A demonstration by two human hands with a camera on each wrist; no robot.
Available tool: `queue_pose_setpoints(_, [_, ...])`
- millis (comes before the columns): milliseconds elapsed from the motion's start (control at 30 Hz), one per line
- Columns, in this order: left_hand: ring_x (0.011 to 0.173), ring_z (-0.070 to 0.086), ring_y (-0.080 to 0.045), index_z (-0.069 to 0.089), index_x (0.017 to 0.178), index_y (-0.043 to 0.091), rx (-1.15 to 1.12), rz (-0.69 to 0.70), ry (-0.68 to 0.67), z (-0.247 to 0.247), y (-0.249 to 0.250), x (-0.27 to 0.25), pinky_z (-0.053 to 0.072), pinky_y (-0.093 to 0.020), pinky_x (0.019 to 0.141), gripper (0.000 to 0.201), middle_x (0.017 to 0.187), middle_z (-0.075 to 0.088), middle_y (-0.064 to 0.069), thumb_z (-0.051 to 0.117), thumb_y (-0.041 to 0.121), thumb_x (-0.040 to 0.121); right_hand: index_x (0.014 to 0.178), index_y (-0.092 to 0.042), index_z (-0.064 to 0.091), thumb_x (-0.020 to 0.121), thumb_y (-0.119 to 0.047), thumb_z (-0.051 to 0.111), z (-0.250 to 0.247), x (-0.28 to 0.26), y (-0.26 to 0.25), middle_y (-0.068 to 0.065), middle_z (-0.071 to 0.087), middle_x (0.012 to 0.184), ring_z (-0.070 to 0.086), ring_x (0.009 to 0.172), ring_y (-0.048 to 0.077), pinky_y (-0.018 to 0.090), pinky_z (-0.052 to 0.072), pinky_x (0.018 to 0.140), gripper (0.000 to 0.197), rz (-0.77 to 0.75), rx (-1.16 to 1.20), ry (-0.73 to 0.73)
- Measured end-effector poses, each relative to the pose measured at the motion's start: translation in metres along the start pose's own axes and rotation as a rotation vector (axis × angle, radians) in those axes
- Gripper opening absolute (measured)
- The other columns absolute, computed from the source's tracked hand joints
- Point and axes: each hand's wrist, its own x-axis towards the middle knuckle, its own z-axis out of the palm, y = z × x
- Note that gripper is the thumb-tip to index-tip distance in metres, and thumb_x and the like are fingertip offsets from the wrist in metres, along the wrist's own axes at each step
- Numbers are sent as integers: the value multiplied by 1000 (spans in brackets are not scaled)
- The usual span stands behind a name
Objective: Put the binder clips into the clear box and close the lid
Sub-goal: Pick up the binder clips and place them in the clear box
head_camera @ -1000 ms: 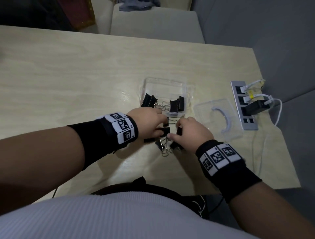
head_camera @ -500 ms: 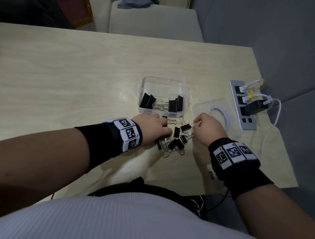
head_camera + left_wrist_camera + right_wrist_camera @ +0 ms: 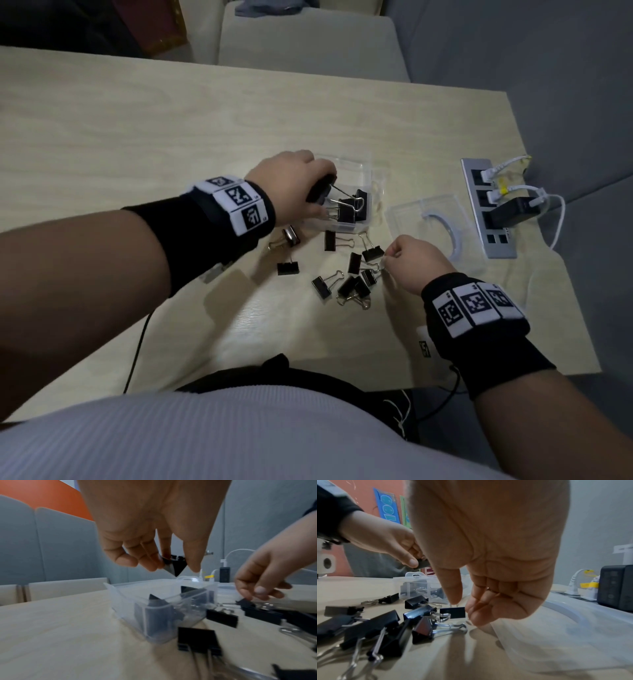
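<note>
The clear box stands open mid-table with a few black binder clips inside. My left hand hovers over the box's left end and pinches one black clip between thumb and fingers, just above the rim. Several loose clips lie on the table in front of the box. My right hand reaches down at the right edge of that pile, thumb and curled fingers pinching the wire handle of a clip that rests on the table.
The clear lid lies flat to the right of the box. A grey power strip with plugs and white cables sits near the table's right edge. A black cable hangs off the near edge.
My left hand has lifted a clip out of the pile and carried it forward over the box. My right hand has stayed at the pile's right side, lowering onto a clip there.
</note>
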Motion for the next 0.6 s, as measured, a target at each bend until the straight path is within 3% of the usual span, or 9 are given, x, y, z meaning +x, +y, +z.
queue_pose_setpoints(233, [114,54,-29,45,134,31,85,-79,-149,10,-9,17,47,-42,89,62,122,58,-3,68,49,79,105,-18,60,94,-21,49,-8,0,-9,5,63,105,61,88,23,33,48,73,16,-82,79,151])
queue_pose_setpoints(333, [112,53,-27,55,126,33,142,-37,-164,12,-12,14,44,-41,86,44,119,59,-1,60,47,84,111,-19,60,94,-23,50,-6,-1,-18,3,57,112,58,95,20,38,51,83,19,-198,100,237])
queue_pose_setpoints(433, [117,47,-27,54,129,34,190,1,-153,13,-18,8,40,-43,90,43,125,56,1,53,46,88,117,-22,59,95,-24,51,-3,-2,-31,1,54,118,51,111,20,39,45,97,24,-369,44,309])
queue_pose_setpoints(600, [129,36,-24,44,137,41,253,61,-135,18,-30,-4,32,-45,99,49,139,47,10,49,50,89,136,-27,50,95,-35,48,3,1,-53,-5,49,135,40,126,20,42,30,104,42,-519,-172,223])
